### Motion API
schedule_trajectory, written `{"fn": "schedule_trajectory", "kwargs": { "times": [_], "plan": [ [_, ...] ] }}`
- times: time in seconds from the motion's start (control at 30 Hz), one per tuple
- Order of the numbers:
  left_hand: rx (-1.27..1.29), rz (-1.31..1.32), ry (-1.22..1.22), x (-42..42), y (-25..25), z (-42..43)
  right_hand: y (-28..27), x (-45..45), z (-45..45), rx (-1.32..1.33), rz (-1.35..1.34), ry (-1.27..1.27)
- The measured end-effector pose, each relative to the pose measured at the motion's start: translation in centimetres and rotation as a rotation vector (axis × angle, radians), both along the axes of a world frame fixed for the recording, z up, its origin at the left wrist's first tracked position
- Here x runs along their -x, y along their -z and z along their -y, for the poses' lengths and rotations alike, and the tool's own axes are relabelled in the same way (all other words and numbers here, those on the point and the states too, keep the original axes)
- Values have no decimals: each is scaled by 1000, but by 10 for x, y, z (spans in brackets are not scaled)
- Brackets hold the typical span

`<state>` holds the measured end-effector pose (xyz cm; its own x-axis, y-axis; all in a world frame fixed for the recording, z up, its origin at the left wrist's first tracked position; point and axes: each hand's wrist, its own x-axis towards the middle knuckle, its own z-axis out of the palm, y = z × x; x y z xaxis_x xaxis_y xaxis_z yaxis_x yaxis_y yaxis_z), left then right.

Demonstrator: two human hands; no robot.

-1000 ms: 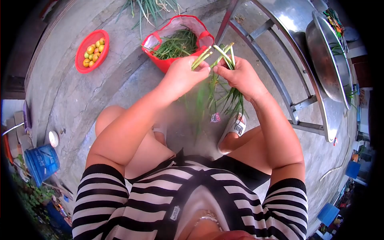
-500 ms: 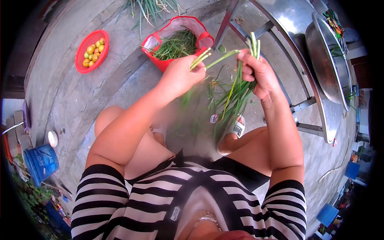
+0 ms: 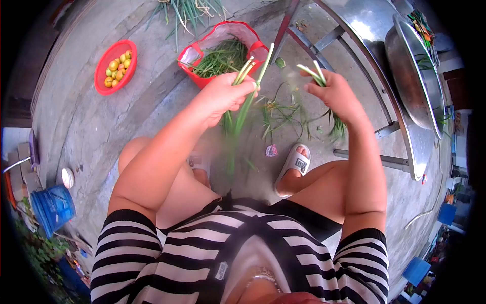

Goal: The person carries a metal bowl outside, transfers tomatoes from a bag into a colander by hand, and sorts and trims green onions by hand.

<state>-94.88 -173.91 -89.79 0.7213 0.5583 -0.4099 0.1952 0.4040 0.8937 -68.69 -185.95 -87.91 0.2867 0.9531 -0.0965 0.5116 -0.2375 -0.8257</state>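
Note:
My left hand (image 3: 230, 96) is closed around a few green onions (image 3: 242, 112). Their pale ends point up past my fingers, and the long leaves hang below, partly blurred. My right hand (image 3: 331, 91) grips another bunch of green onions (image 3: 320, 76), pale ends up, leaves hanging behind the wrist. The two hands are apart. Just beyond my left hand stands a red bag (image 3: 202, 80) with a white lining, holding many green leaves (image 3: 223, 58). Loose green scraps (image 3: 278, 114) lie on the ground between the hands and my feet.
A red bowl (image 3: 104, 83) of yellow-green round fruit sits at the left. More green onions (image 3: 190, 15) lie at the top. At the right, a metal table (image 3: 412, 152) carries a large metal basin (image 3: 405, 76). A blue bucket (image 3: 53, 207) stands at far left.
My hands have drawn apart. A stalk that stretched between them is now upright in my left hand. My right hand has turned and moved right, its bunch swinging with it.

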Motion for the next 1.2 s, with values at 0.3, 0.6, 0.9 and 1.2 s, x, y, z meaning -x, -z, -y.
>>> {"fn": "schedule_trajectory", "kwargs": {
  "times": [0.3, 0.6, 0.9, 1.2],
  "plan": [
    [72, 80, 131, -9, -2, 19, -8, 70, -11, 34, -694, 53],
    [-11, 37, 14, -11, -3, 18, -8, 68, -15, -9, -435, 53],
    [-36, 80, 9, -11, 1, 20, -3, 68, -14, 36, -387, -45],
    [-39, 23, 40, -11, -1, 19, -8, 69, -12, -12, -529, 79]
  ]
}}
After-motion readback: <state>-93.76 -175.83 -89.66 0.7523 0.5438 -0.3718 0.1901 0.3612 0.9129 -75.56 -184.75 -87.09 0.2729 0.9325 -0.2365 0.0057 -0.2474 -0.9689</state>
